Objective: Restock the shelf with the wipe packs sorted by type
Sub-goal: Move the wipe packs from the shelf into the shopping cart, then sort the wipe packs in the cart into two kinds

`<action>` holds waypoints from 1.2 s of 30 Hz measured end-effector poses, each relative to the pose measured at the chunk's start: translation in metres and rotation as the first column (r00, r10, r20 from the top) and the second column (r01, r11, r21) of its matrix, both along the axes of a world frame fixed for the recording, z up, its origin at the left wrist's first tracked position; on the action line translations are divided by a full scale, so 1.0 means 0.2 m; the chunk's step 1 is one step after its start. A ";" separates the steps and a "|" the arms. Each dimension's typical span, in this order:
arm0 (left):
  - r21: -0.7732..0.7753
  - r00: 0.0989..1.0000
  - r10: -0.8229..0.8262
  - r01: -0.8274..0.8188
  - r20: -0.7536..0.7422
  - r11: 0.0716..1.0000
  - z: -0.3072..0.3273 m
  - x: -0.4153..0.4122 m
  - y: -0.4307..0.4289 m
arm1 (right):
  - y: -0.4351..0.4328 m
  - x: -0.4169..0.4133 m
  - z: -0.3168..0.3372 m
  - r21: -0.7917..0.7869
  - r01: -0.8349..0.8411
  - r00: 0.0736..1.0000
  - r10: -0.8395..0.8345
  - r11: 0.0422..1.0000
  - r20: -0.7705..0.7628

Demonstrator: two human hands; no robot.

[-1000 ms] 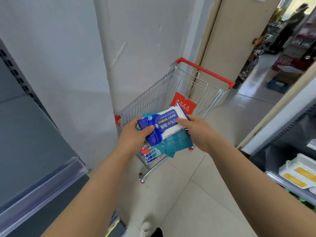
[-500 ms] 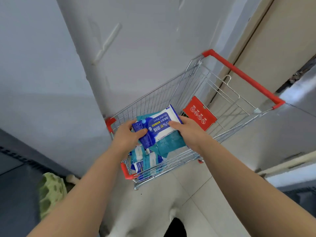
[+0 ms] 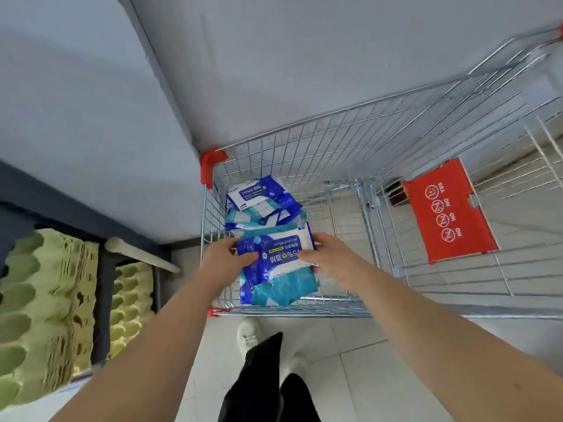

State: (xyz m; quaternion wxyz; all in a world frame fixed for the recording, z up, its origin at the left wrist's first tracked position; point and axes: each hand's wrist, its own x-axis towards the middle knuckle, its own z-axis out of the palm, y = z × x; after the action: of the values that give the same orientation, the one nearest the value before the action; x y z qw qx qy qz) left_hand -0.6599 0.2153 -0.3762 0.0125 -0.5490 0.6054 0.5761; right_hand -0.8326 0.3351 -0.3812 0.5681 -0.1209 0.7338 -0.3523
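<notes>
A stack of wipe packs [image 3: 275, 254], a blue-and-white alcohol wipes pack on top of teal packs [image 3: 286, 289], is held low inside a wire shopping cart [image 3: 350, 129]. My left hand [image 3: 224, 260] grips the stack's left end and my right hand [image 3: 330, 258] grips its right end. More blue and teal packs [image 3: 259, 202] lie in a heap on the cart's floor at its far left corner.
The cart has red corner guards and a red child-seat flap [image 3: 447, 211]. A grey wall stands behind it. Green egg trays [image 3: 39, 315] sit on a dark shelf frame at the left. My legs and a white shoe [image 3: 248, 335] are on the tiled floor below.
My view has tilted down over the cart. Both hands have lowered the stack of packs from above the cart's rim into the basket.
</notes>
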 end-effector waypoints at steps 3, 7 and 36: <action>0.006 0.996 -0.029 0.029 0.089 1.000 -0.21 -0.01 -0.02 | -0.03 -0.01 -0.22 0.090 -0.063 0.997 0.059 0.994 0.045; 0.015 0.968 -0.086 0.085 0.235 0.996 -0.42 -0.01 -0.05 | -0.04 -0.04 -0.44 0.222 -0.171 0.984 0.156 0.960 0.085; -0.429 0.843 -0.262 0.477 0.470 0.767 -0.58 -0.54 -0.57 | -0.63 -0.49 -0.46 0.097 -0.565 0.507 0.438 0.819 -0.742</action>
State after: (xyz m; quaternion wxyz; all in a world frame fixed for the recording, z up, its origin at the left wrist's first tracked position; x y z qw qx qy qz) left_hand -0.7669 0.1022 -0.4930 0.0941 -0.4992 0.8234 0.2528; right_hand -0.9302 0.2093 -0.4731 0.2881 -0.5041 0.8005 -0.1489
